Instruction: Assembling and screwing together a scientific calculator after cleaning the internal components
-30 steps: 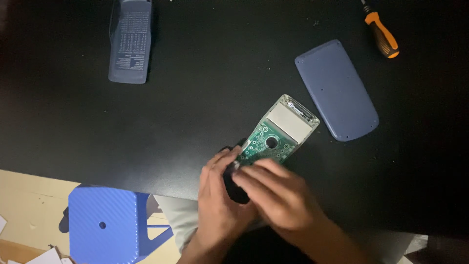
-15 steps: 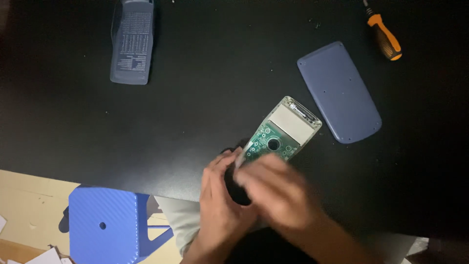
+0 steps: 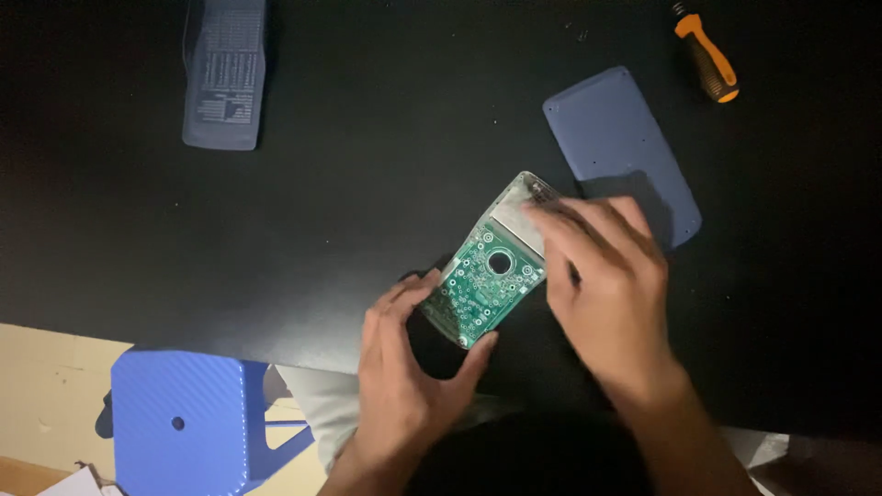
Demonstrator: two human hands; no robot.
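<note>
The black tabletop (image 3: 367, 165) carries my work near its front edge. There lies the opened calculator body with its green circuit board (image 3: 487, 276) facing up, tilted toward the far right corner. My left hand (image 3: 400, 377) grips its lower end, the thumb and fingers half closed around the two sides. My right hand (image 3: 611, 294) lies flat with the fingers almost straight, the tips pressing on the clear upper end and holding nothing. I judge this as the step of loosening the board; lifting it needs gentle, even force.

Beside my right hand rests the blue plastic back cover (image 3: 620, 147), and the orange-handled screwdriver (image 3: 707, 62) is at the far right corner.
</note>
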